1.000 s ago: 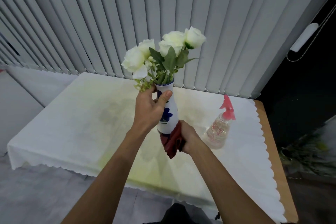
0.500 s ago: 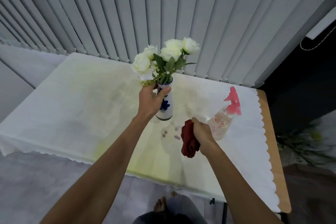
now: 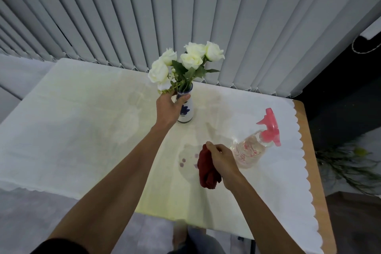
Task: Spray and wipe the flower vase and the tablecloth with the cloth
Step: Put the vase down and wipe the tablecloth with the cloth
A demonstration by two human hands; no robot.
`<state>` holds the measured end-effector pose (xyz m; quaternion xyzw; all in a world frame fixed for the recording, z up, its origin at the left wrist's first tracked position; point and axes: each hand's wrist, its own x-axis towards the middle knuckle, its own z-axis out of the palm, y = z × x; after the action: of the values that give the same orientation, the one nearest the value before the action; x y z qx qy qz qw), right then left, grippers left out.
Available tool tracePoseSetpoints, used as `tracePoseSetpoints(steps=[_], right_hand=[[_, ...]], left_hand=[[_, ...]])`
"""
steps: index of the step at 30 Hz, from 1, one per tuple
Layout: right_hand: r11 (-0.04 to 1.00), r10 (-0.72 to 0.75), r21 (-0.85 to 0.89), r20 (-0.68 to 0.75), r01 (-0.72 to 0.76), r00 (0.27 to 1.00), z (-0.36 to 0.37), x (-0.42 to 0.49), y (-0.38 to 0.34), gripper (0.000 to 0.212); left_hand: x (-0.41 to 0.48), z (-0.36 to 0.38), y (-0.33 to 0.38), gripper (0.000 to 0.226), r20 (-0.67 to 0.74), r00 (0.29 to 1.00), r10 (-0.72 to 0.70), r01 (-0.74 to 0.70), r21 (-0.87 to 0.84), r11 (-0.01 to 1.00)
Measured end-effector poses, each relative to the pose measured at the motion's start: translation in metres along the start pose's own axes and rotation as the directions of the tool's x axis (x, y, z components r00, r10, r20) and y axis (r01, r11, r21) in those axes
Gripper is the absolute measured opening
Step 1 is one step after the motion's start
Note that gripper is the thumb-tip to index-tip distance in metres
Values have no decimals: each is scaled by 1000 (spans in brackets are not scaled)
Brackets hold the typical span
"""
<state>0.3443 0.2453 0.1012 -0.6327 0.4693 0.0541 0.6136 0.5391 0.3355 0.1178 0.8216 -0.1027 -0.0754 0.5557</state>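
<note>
A white vase (image 3: 187, 112) with a blue flower print holds white roses (image 3: 186, 62) and stands upright on the white tablecloth (image 3: 82, 121) near the table's far middle. My left hand (image 3: 169, 109) is wrapped around its neck and body. My right hand (image 3: 221, 160) grips a bunched dark red cloth (image 3: 207, 173) just above the tablecloth, nearer to me than the vase. A damp ring with small purplish spots (image 3: 183, 161) marks the tablecloth left of the cloth. A clear spray bottle (image 3: 249, 150) with a pink trigger head stands right of my right hand.
Grey vertical blinds (image 3: 185, 16) hang close behind the table. The bare wooden table edge (image 3: 309, 150) shows on the right past the scalloped cloth border. Green stems (image 3: 350, 163) lie on the dark floor to the right.
The vase came down from the air onto the tablecloth, still in my left hand. My right hand left the vase's base and dropped with the cloth toward the damp spot.
</note>
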Motion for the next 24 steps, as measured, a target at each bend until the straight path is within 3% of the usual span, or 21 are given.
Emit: tracePoseSetpoints(steps=[10,14,17,20,22,24], right_hand=[[995,-101,7,-69,101,993,7,9,7,25],[957,-286,-75,-104,280,952,15,14,19,29],[817,-485,-346,22,462,874,23,20,51,30],[466,-627,-679,199,567,753,33,28,103,48],[313,-687,-731,267,606,676,37,40,121,54],[250,-709,-743,295,620,640,41,59,114,55]], left_hand=[[6,4,-16,40,34,999,11,-15,113,994],[-12,2,-32,48,82,996,-27,9,213,977],[-54,0,-72,61,158,980,-122,65,328,942],[-106,-2,-122,57,198,970,-140,34,460,887],[-134,-8,-149,54,182,975,-128,12,532,847],[-151,-19,-171,58,112,988,-103,10,630,776]])
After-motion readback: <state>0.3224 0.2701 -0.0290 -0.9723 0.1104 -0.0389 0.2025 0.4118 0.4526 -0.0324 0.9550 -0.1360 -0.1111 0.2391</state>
